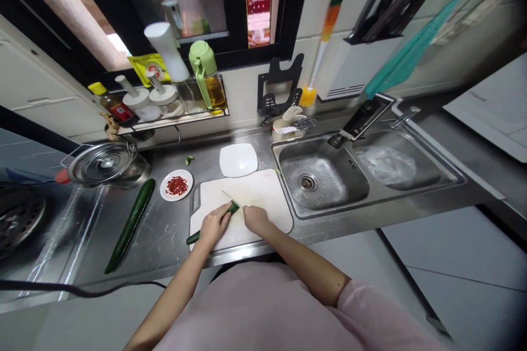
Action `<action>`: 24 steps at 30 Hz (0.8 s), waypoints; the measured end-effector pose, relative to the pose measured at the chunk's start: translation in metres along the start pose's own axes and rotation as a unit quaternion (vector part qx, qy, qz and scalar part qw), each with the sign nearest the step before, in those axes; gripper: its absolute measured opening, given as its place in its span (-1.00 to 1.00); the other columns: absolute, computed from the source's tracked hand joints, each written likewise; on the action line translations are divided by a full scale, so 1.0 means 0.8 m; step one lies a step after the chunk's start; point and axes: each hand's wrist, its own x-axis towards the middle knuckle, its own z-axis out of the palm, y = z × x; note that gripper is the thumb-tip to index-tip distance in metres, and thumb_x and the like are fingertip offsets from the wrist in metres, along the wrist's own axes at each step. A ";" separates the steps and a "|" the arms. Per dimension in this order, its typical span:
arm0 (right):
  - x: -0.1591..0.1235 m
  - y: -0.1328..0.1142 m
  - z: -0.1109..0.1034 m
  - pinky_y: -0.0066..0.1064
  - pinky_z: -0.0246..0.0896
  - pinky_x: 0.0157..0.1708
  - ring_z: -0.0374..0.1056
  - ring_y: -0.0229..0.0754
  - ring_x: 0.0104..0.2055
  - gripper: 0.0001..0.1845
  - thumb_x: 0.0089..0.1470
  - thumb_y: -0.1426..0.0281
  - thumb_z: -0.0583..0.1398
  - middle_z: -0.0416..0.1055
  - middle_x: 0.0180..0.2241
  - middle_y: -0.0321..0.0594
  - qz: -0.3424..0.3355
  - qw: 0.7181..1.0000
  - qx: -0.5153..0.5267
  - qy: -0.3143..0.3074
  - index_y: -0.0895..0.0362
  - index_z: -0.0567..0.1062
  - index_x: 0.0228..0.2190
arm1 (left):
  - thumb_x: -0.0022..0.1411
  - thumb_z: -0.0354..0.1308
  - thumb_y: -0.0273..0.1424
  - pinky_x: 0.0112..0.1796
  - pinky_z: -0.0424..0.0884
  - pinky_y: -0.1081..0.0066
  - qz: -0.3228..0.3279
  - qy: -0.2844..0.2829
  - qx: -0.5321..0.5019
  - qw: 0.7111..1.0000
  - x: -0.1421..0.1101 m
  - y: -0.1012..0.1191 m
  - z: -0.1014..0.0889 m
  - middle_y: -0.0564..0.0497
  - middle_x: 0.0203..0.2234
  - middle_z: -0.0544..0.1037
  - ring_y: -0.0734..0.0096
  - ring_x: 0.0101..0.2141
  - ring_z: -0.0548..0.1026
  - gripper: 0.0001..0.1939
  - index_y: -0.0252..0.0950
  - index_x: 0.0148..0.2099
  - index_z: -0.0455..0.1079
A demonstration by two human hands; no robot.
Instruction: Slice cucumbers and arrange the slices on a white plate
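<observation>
On a white cutting board point(263, 192) lies a dark green cucumber point(193, 238), partly hidden under my left hand point(214, 226). The fingers of that hand are wrapped round it near its right end. My right hand point(256, 220) is closed on the handle of a kitchen knife point(228, 194). Its thin blade points to the upper left, right at the cucumber's cut end. Behind the board stands a white square plate point(238, 160). A small white plate point(163, 189) with red dried berries sits to the board's left, near a few cucumber scraps point(189, 160).
Another whole cucumber point(130, 225) lies at the left, beside a lidded steel pot point(140, 170). A double sink point(329, 194) with a black faucet point(358, 120) is on the right. A rack point(181, 116) of bottles and jars hangs on the wall, with a knife holder point(349, 68) farther right.
</observation>
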 end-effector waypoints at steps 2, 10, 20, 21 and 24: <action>-0.007 0.008 0.001 -0.36 0.24 -0.15 0.42 -0.10 -0.05 -0.64 0.16 0.61 -0.05 0.50 -0.18 0.00 0.002 1.000 -0.012 0.028 0.20 0.42 -0.10 | 0.32 -0.03 -0.32 0.03 0.41 0.30 -0.018 0.003 0.009 1.000 -0.001 0.006 -0.002 0.07 0.06 0.48 0.33 0.00 0.48 -0.58 -0.08 0.20 0.30; -0.030 0.053 -0.001 -0.30 0.14 -0.14 0.39 -0.11 -0.12 -0.57 0.22 0.52 -0.04 0.44 -0.15 0.02 0.070 0.983 -0.084 0.146 0.14 0.27 0.11 | 0.30 -0.02 -0.24 0.05 0.37 0.19 -0.114 0.092 -0.034 0.989 -0.004 0.013 0.001 -0.09 0.08 0.45 0.19 0.04 0.44 -0.54 -0.20 0.21 0.28; -0.042 0.058 -0.007 -0.26 -0.01 -0.11 0.23 -0.03 -0.10 -0.46 0.19 0.48 0.02 0.37 -0.14 0.04 0.027 0.973 -0.099 0.208 0.14 0.23 0.20 | 0.30 -0.01 -0.24 0.16 0.18 0.08 -0.069 0.156 -0.020 0.985 0.025 0.048 -0.023 -0.13 0.11 0.38 0.16 0.12 0.31 -0.58 -0.18 0.16 0.34; -0.043 0.056 -0.006 -0.26 -0.02 -0.11 0.22 -0.03 -0.11 -0.47 0.19 0.47 0.02 0.37 -0.15 0.03 0.016 0.971 -0.102 0.213 0.13 0.23 0.20 | 0.30 -0.01 -0.23 0.19 0.11 0.00 -0.061 0.138 -0.005 0.989 0.030 0.056 -0.026 -0.12 0.12 0.37 0.14 0.13 0.29 -0.59 -0.16 0.14 0.36; -0.045 0.052 -0.005 -0.26 -0.03 -0.14 0.21 -0.04 -0.13 -0.49 0.23 0.46 -0.03 0.37 -0.18 0.01 -0.011 0.967 -0.112 0.228 0.12 0.23 0.20 | 0.29 0.01 -0.23 0.20 -0.09 -0.17 -0.058 0.091 0.029 0.994 0.041 0.073 -0.033 -0.11 0.12 0.38 0.08 0.15 0.24 -0.65 -0.13 0.06 0.43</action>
